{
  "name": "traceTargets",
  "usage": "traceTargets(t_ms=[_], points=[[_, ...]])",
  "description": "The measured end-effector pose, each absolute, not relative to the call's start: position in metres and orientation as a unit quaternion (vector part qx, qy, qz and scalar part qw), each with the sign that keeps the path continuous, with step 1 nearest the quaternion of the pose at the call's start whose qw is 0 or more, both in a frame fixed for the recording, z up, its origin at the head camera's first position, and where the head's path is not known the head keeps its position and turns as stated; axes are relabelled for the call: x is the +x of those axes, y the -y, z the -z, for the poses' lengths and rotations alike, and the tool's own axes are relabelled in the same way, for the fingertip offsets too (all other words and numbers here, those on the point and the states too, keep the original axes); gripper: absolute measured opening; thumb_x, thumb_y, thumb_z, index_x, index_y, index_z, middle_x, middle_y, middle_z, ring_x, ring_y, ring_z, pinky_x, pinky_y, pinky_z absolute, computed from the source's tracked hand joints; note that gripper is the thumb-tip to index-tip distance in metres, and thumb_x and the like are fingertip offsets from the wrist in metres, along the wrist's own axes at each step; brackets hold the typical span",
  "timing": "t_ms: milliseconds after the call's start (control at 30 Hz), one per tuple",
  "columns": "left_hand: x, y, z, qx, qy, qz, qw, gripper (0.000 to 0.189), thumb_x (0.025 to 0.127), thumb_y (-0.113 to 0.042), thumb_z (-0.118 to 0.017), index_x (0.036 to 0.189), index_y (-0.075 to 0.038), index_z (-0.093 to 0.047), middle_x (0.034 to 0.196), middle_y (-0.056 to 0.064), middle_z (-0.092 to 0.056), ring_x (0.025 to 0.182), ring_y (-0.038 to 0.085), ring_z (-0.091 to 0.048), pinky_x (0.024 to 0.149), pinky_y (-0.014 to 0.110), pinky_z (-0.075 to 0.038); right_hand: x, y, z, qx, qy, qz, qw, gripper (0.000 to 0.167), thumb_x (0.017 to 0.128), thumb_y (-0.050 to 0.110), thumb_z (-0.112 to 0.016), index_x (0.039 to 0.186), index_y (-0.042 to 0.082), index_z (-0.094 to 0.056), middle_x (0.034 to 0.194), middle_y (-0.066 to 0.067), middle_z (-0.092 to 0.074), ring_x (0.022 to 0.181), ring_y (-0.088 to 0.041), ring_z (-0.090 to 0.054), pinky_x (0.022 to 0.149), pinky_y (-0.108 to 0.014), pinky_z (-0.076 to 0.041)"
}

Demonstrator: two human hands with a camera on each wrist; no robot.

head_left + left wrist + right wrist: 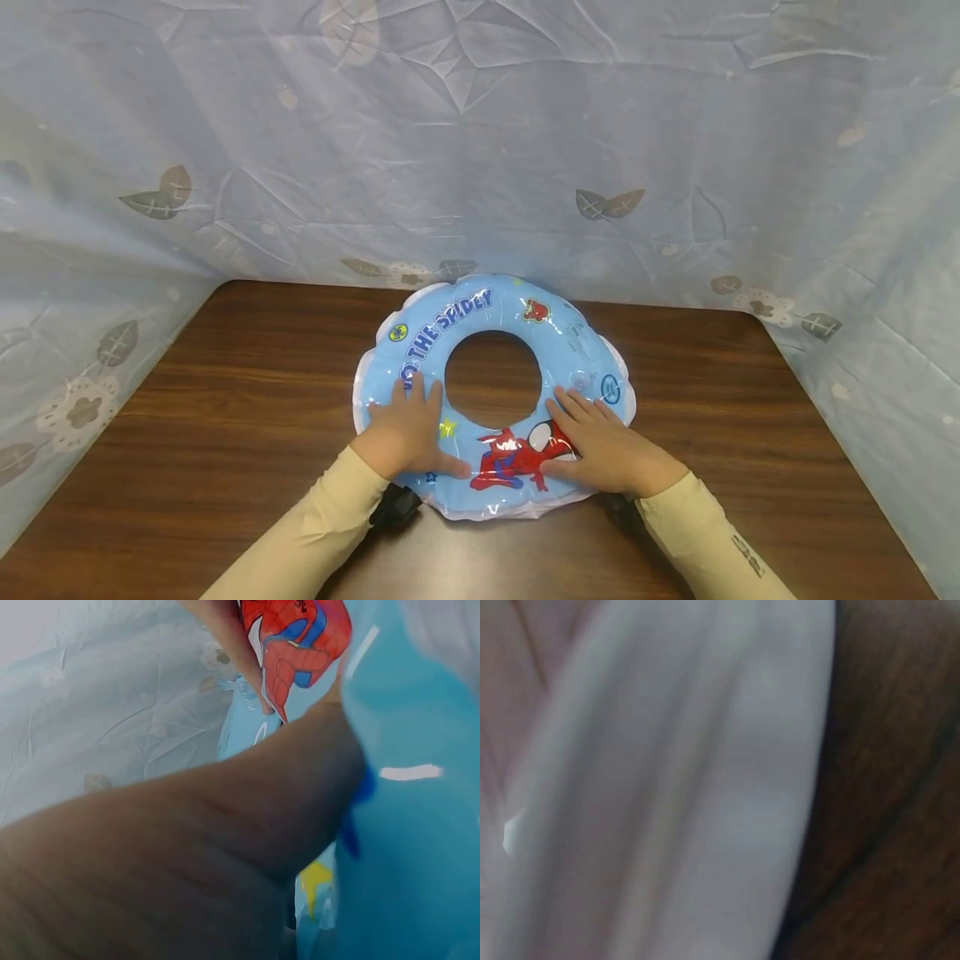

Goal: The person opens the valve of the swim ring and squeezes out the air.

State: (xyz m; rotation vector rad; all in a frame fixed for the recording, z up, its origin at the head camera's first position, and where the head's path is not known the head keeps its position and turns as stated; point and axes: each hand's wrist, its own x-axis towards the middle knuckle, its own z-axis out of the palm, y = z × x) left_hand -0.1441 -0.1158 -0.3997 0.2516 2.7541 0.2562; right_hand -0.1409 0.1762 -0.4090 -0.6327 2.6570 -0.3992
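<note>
A light blue inflatable swim ring (487, 502) with a red and blue cartoon figure and lettering lies on the brown table, its round hole showing the wood. On its near left side rests my left hand (405, 429), fingers spread and pointing away from me. My right hand (600, 446) lies on the near right side, fingers spread, its thumb over the printed figure. In the left wrist view my left hand (225, 810) presses close against the shiny blue vinyl. A pale, blurred edge of the swim ring (705, 780) fills much of the right wrist view.
The dark brown wooden table (247, 400) extends around the ring. A pale curtain (450, 150) with leaf and flower prints hangs behind it and along both sides. Black wrist straps (395, 507) show beneath the cream sleeves (315, 525).
</note>
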Motion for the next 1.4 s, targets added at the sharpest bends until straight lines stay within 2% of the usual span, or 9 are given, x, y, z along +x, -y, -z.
traceTargets(t_ms=[167, 267, 500, 600, 800, 900, 1033, 1233, 1400], points=[[-0.147, 0.118, 0.401, 0.098, -0.974, -0.092, 0.185, 0.132, 0.064, -0.072, -0.085, 0.161, -0.002, -0.031, 0.166, 0.030, -0.022, 0.150, 0.056, -0.021, 0.103, 0.083, -0.029, -0.138, -0.176, 0.405, -0.218, -0.944, 0.145, 0.200, 0.099, 0.089, 0.063, -0.067, 0.164, 0.011, -0.029, 0.172, -0.012, -0.021, 0.158, -0.039, -0.014, 0.124, -0.061, -0.016], [-0.150, 0.122, 0.402, 0.110, -0.973, -0.087, 0.185, 0.131, 0.063, -0.072, -0.086, 0.161, -0.004, -0.031, 0.167, 0.028, -0.021, 0.151, 0.056, -0.021, 0.105, 0.083, -0.028, -0.136, -0.176, 0.398, -0.220, -0.941, 0.156, 0.203, 0.098, 0.089, 0.065, -0.067, 0.163, 0.011, -0.031, 0.171, -0.012, -0.024, 0.157, -0.040, -0.018, 0.120, -0.063, -0.028], [-0.158, 0.136, 0.402, 0.140, -0.969, -0.088, 0.185, 0.127, 0.064, -0.068, -0.088, 0.162, -0.008, -0.033, 0.168, 0.026, -0.020, 0.154, 0.051, -0.017, 0.114, 0.078, -0.018, -0.132, -0.179, 0.378, -0.244, -0.937, 0.158, 0.193, 0.086, 0.090, 0.063, -0.068, 0.157, 0.015, -0.046, 0.159, -0.007, -0.047, 0.149, -0.034, -0.040, 0.112, -0.058, -0.042], [-0.161, 0.143, 0.401, 0.158, -0.970, -0.080, 0.166, 0.123, 0.063, -0.065, -0.090, 0.161, -0.011, -0.037, 0.168, 0.026, -0.021, 0.154, 0.050, -0.017, 0.116, 0.077, -0.016, -0.134, -0.182, 0.374, -0.278, -0.934, 0.160, 0.160, 0.072, 0.094, 0.058, -0.068, 0.151, 0.015, -0.055, 0.147, -0.001, -0.060, 0.138, -0.025, -0.054, 0.110, -0.051, -0.047], [-0.165, 0.152, 0.397, 0.178, -0.969, -0.072, 0.153, 0.114, 0.063, -0.057, -0.094, 0.158, -0.018, -0.045, 0.168, 0.023, -0.024, 0.152, 0.049, -0.022, 0.114, 0.077, -0.020, -0.145, -0.188, 0.380, -0.306, -0.934, 0.183, 0.015, 0.037, 0.097, 0.030, -0.072, 0.131, 0.016, -0.070, 0.128, 0.001, -0.071, 0.119, -0.021, -0.068, 0.099, -0.048, -0.056], [-0.167, 0.156, 0.397, 0.184, -0.964, -0.078, 0.176, 0.111, 0.066, -0.053, -0.094, 0.159, -0.020, -0.043, 0.168, 0.020, -0.026, 0.152, 0.046, -0.024, 0.116, 0.075, -0.019, -0.152, -0.195, 0.384, -0.279, -0.942, 0.184, -0.021, 0.041, 0.097, 0.024, -0.071, 0.136, 0.014, -0.067, 0.136, -0.006, -0.067, 0.127, -0.030, -0.063, 0.102, -0.054, -0.052], [-0.171, 0.159, 0.395, 0.201, -0.957, -0.081, 0.192, 0.108, 0.069, -0.043, -0.095, 0.160, -0.023, -0.041, 0.169, 0.017, -0.026, 0.155, 0.044, -0.019, 0.118, 0.075, -0.011, -0.161, -0.205, 0.392, -0.261, -0.951, 0.165, -0.021, 0.060, 0.096, 0.024, -0.073, 0.150, 0.006, -0.054, 0.157, -0.018, -0.048, 0.146, -0.040, -0.041, 0.118, -0.058, -0.033], [-0.174, 0.165, 0.392, 0.203, -0.966, -0.070, 0.144, 0.103, 0.072, -0.030, -0.095, 0.160, -0.022, -0.041, 0.170, 0.022, -0.019, 0.156, 0.047, -0.013, 0.118, 0.075, -0.006, -0.166, -0.214, 0.402, -0.252, -0.954, 0.160, 0.017, 0.078, 0.094, 0.032, -0.074, 0.158, 0.003, -0.039, 0.169, -0.024, -0.020, 0.157, -0.046, -0.009, 0.126, -0.059, -0.005], [-0.175, 0.168, 0.392, 0.143, -0.985, -0.073, 0.057, 0.096, 0.071, -0.027, -0.096, 0.152, -0.008, -0.049, 0.152, 0.030, -0.044, 0.138, 0.053, -0.040, 0.107, 0.071, -0.039, -0.164, -0.213, 0.404, -0.245, -0.953, 0.171, 0.044, 0.082, 0.095, 0.039, -0.072, 0.160, 0.004, -0.036, 0.170, -0.022, -0.018, 0.157, -0.044, -0.010, 0.126, -0.060, -0.006]])
